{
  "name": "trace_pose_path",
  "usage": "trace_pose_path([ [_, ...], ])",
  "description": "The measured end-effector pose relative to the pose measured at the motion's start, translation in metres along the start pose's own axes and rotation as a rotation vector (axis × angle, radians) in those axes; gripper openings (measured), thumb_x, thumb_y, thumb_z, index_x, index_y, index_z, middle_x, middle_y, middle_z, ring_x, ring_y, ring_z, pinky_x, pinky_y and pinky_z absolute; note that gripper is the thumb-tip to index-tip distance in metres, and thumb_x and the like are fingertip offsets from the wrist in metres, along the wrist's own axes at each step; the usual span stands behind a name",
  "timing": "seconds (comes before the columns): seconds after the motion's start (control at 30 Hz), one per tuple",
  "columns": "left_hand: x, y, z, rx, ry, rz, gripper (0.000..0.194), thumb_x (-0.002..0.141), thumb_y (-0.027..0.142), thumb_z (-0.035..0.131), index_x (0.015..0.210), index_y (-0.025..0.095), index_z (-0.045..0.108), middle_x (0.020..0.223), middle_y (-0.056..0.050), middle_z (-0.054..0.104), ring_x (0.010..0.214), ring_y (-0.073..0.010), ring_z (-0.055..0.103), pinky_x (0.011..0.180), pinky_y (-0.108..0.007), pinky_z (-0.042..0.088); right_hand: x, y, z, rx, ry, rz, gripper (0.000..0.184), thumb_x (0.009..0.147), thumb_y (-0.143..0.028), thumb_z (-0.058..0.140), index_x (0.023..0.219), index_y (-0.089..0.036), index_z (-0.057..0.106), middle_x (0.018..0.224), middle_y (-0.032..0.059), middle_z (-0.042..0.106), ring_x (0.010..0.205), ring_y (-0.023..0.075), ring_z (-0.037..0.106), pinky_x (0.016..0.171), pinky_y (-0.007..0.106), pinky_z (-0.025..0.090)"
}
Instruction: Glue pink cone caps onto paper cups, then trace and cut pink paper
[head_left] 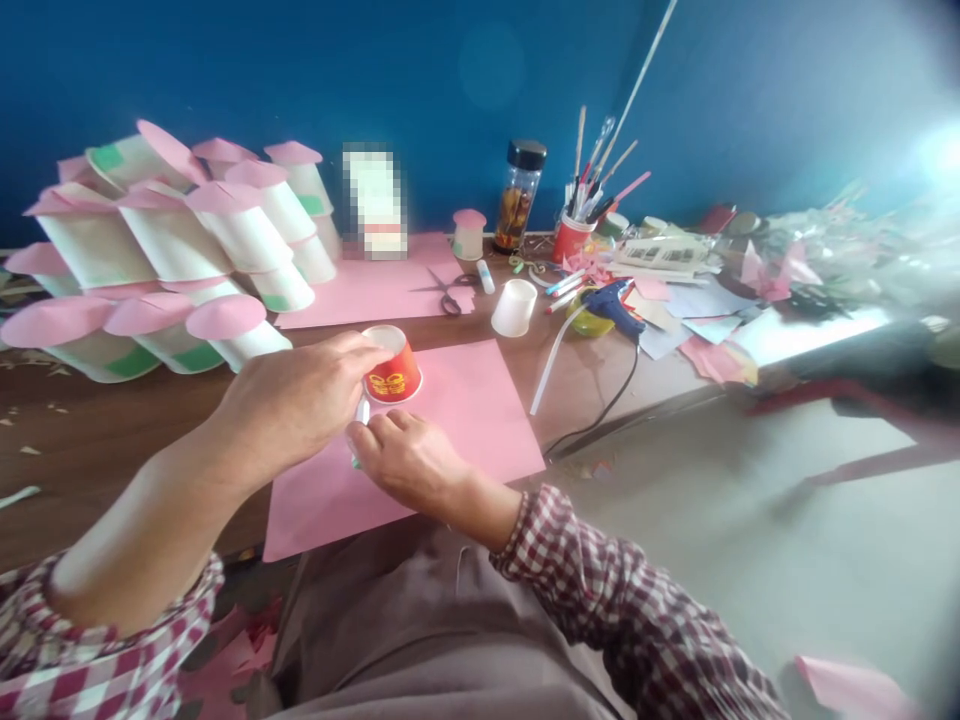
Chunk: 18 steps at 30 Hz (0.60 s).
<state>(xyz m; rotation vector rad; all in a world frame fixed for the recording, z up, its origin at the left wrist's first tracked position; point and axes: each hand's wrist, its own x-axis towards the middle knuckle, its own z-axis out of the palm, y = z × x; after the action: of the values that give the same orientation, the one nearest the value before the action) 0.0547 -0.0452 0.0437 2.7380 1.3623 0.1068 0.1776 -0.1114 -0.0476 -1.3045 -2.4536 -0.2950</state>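
Note:
A red paper cup (393,368) with yellow print stands upside down on a sheet of pink paper (480,400). My left hand (311,390) grips the cup from its left side, with fingers over the upturned base. Close against the cup's near side, my right hand (409,455) is closed on a slim white marker (363,411). A bit of green shows below that hand; the marker's tip is hidden.
White paper cups with pink cone tops (225,205) are piled at the left. Behind the sheet lie scissors (448,295), a glue stick (486,277) and a white cup (514,307). A corded blue glue gun (616,303), a drink bottle (517,200) and a red brush cup (574,238) are to the right.

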Motion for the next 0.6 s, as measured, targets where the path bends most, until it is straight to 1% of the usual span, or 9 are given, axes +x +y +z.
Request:
trace_pose_path([
  [0.13, 0.0003, -0.0012, 0.0008, 0.095, 0.012, 0.047, 0.054, 0.078, 0.014, 0.038, 0.128, 0.030, 0.049, 0.133, -0.002, 0.054, 0.099, -0.0261, 0.064, 0.066, -0.031, 0.048, 0.0012, 0.0006, -0.0032, 0.009, -0.029, 0.005, 0.024, 0.097, -0.013, 0.027, 0.095, -0.013, 0.051, 0.080, 0.0064, 0.058, 0.074, 0.0199, 0.058, 0.059, 0.033, 0.047],
  [0.27, 0.0008, -0.0021, 0.0011, 0.117, 0.008, 0.043, 0.055, 0.076, 0.014, 0.041, 0.128, 0.030, 0.050, 0.130, -0.003, 0.056, 0.098, -0.0269, 0.064, 0.068, -0.033, 0.049, 0.0032, 0.0010, -0.0048, 0.028, -0.072, 0.013, 0.025, 0.097, -0.014, 0.027, 0.097, -0.013, 0.052, 0.081, 0.0067, 0.060, 0.074, 0.0203, 0.059, 0.058, 0.033, 0.048],
  [0.47, 0.0012, -0.0001, 0.0012, 0.142, -0.013, 0.012, 0.051, 0.078, 0.015, 0.041, 0.126, 0.029, 0.050, 0.133, -0.003, 0.054, 0.094, -0.0270, 0.065, 0.059, -0.030, 0.046, 0.0048, 0.0012, -0.0064, 0.029, -0.099, 0.015, 0.023, 0.096, -0.013, 0.028, 0.096, -0.013, 0.051, 0.081, 0.0069, 0.060, 0.075, 0.0195, 0.059, 0.057, 0.032, 0.048],
  [0.6, 0.0001, 0.0025, -0.0016, 0.154, -0.018, 0.007, 0.050, 0.081, 0.014, 0.040, 0.128, 0.028, 0.047, 0.134, -0.003, 0.053, 0.090, -0.0244, 0.066, 0.058, -0.028, 0.045, 0.0036, 0.0018, -0.0064, 0.022, -0.106, 0.024, 0.020, 0.096, -0.014, 0.031, 0.095, -0.013, 0.051, 0.080, 0.0062, 0.060, 0.074, 0.0191, 0.059, 0.057, 0.031, 0.049],
])
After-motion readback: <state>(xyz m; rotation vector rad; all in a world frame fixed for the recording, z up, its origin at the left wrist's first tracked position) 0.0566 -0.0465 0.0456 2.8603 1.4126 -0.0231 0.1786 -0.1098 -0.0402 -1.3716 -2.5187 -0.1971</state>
